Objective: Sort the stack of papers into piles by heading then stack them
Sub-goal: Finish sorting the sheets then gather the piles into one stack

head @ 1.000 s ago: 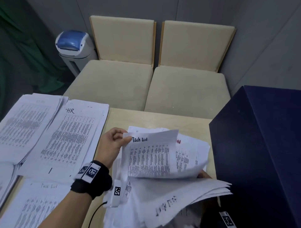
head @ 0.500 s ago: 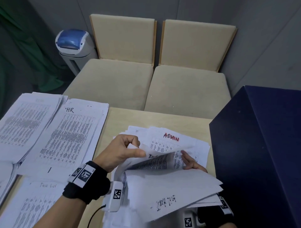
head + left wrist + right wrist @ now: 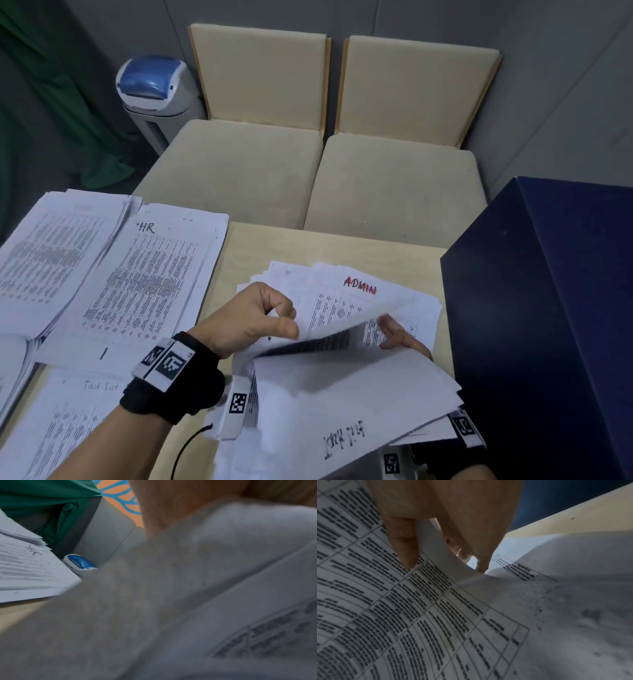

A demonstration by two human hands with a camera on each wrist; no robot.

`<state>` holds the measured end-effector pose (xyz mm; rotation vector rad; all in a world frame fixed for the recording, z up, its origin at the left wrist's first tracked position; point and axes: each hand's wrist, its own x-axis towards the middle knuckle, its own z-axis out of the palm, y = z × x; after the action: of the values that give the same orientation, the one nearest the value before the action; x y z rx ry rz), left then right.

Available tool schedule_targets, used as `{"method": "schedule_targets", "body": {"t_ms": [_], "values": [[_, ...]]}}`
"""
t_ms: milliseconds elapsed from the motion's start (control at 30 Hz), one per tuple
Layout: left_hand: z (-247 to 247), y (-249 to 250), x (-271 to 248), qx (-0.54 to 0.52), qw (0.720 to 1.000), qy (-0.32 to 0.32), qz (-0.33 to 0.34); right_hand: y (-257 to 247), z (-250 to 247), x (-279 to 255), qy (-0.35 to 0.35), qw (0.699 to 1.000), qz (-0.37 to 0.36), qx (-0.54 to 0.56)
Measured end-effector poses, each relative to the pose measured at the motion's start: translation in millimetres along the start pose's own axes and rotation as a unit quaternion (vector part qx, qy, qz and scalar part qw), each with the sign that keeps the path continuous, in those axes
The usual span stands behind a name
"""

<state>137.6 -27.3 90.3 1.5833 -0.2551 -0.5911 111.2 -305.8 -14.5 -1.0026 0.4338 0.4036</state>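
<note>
The unsorted stack [image 3: 342, 394] lies on the bench [image 3: 308, 246], just beside the dark blue box [image 3: 548, 308]. The top sheet of the flat part says ADMIN [image 3: 359, 285] in red.

The left hand [image 3: 253, 318] pinches the edge of one thin sheet [image 3: 325, 337] between thumb and finger and peels it up. The right hand [image 3: 400, 337] is under the raised pages. Its thumb lies on one side of a curled page [image 3: 436, 545] and its fingers on the other, so it grasps that page.

Paper is very light and floppy. It bends and curls when lifted, and it could crease or tear if pulled hard. Sheets can slide on each other and stick together, so two might come up at once. The best place to hold is a corner or edge, with a soft pinch.

Far from the blue box, on the other side of the stack, lie the sorted piles: an HR pile [image 3: 144, 274], a Task List pile [image 3: 68, 428] and one more pile [image 3: 51, 257] whose heading is too faint to read.
</note>
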Motion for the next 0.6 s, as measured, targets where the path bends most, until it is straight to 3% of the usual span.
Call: {"method": "schedule_targets", "body": {"t_ms": [100, 200, 300, 367, 433, 600], "values": [[-2.8, 2.6, 0.3, 0.018, 1.0, 0.008, 0.002, 5.6, 1.9, 1.0, 0.04, 0.997, 0.068, -0.008], [-10.4, -6.8, 2.6, 0.007, 0.993, 0.117, -0.021, 7.4, -1.7, -2.0, 0.13, 0.986, 0.1, 0.02], [-17.3, -15.3, 8.0, -0.045, 0.968, 0.242, -0.057, -4.8, 6.0, -32.0, 0.031, 0.985, 0.145, 0.084], [-26.4, -22.8, 13.0, -0.055, 0.942, 0.321, -0.076, 2.8, -8.1, -29.7, 0.021, 0.992, 0.075, 0.098], [-38.1, -32.1, 16.6, -0.053, 0.924, 0.365, -0.098, 19.6, -26.1, -23.0, 0.047, 0.998, 0.005, 0.035], [-46.2, -35.5, 17.3, 0.004, 0.937, 0.329, -0.114, 31.0, -33.8, -30.2, 0.028, 0.988, -0.129, -0.077]]}}
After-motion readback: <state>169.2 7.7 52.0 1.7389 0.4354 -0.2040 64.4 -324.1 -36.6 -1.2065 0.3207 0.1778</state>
